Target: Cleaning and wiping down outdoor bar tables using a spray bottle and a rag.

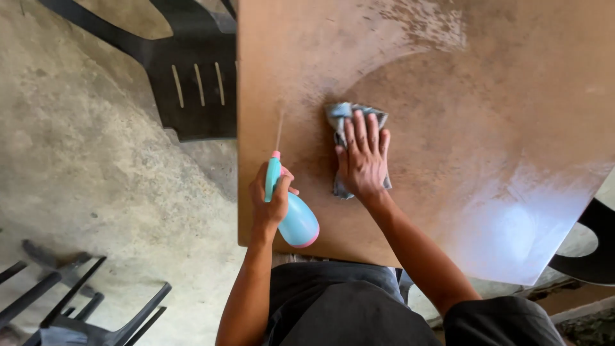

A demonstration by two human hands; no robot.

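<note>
Clutching a pale blue spray bottle (296,218) with a pink base, the left hand (272,198) has its grip closed round the neck, just above the brown bench (487,128). Beside it, the right hand (362,160) lies flat, fingers spread, pressing a grey cloth (339,118) onto the bench. Dark plastic chairs (192,77) stand on the concrete floor (83,166).

Cloth (356,148) lies on table (487,96); chair (192,77) stands left.
</note>
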